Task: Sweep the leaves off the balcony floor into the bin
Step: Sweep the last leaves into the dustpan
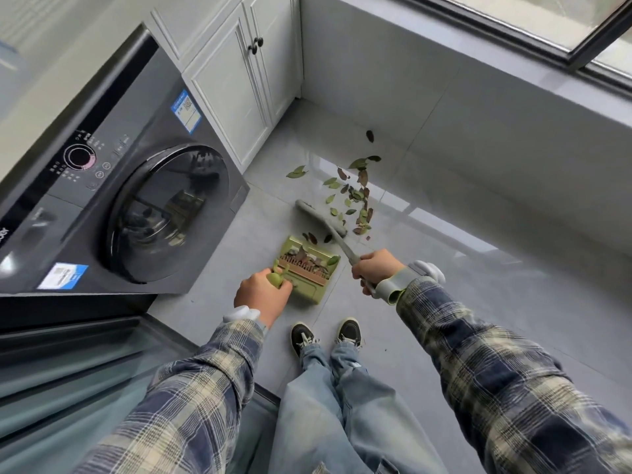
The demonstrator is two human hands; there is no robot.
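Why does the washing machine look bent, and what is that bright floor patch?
Head view: the wide-angle lens bows straight edges of the washing machine. Head view: window daylight glares off the glossy floor beside the leaves. Head view: left hand on dustpan and right hand on broom look soft.

1. Dustpan point(309, 273) on floor point(444, 302), 12 o'clock of shoes point(325, 335); leaves point(302, 256) in it.
2. Broom point(321, 218) just beside dustpan at 1 o'clock; loose leaves point(359, 196) on floor beyond broom, 1 o'clock.
3. Washing machine point(119, 206) at 9 o'clock of dustpan; cabinet point(239, 80) behind it, 11 o'clock.
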